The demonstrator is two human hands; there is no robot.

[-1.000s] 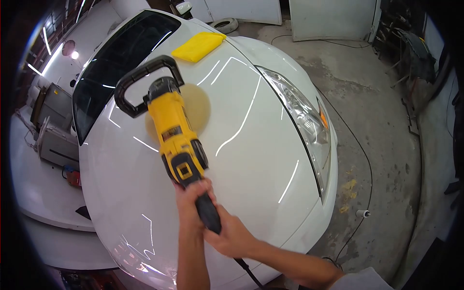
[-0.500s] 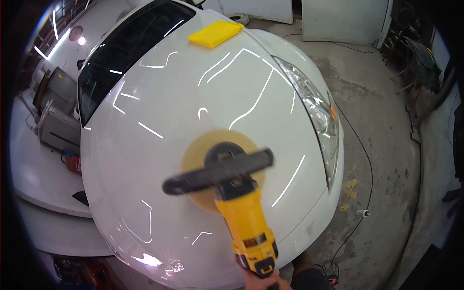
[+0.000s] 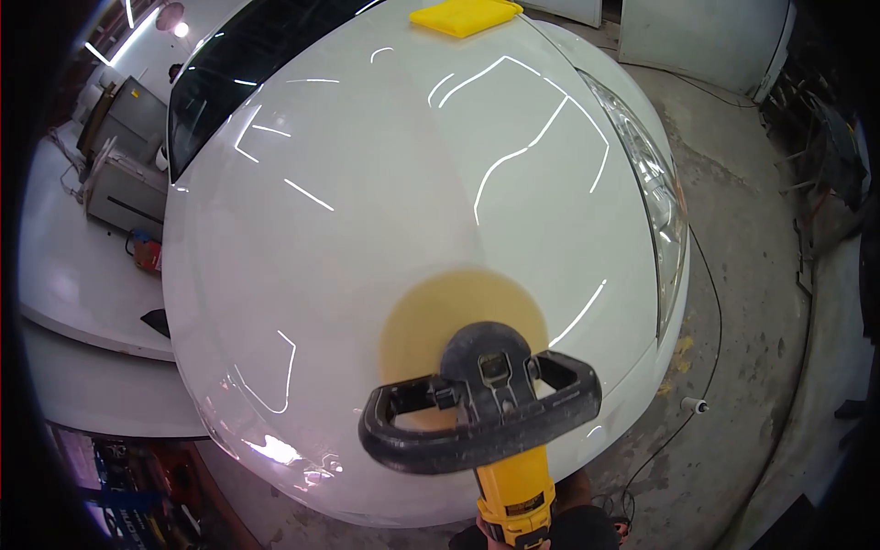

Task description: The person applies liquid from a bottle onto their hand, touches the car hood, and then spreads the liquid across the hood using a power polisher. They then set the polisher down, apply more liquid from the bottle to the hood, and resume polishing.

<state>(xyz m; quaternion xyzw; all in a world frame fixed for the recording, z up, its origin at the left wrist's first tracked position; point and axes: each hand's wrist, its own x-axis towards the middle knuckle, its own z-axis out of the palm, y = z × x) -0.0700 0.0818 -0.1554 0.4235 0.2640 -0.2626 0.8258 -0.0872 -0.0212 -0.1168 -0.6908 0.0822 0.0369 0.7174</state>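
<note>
A yellow and black car polisher (image 3: 518, 481) stands over the white car hood (image 3: 321, 257). Its round yellowish pad (image 3: 431, 302) lies against the paint, partly hidden by the machine head. The black loop handle (image 3: 403, 449) spans the front of the tool, and no hand is on it. At the bottom edge, a small part of my right hand (image 3: 495, 544) shows around the rear of the polisher, closed on it; most of that hand is cut off. I cannot see my left hand. A folded yellow towel (image 3: 463, 16) rests farther up the hood.
The headlight (image 3: 632, 147) borders the hood on the right. A black cord (image 3: 718, 312) with a white connector (image 3: 695, 405) runs over the concrete floor (image 3: 724, 202). Another white car panel (image 3: 92, 312) and grey cabinets (image 3: 128, 197) stand left. Dark clutter (image 3: 156, 495) sits lower left.
The polisher has come nearer along the hood and turned, so its loop handle now faces me more fully. My view has shifted, and the towel appears higher and farther right.
</note>
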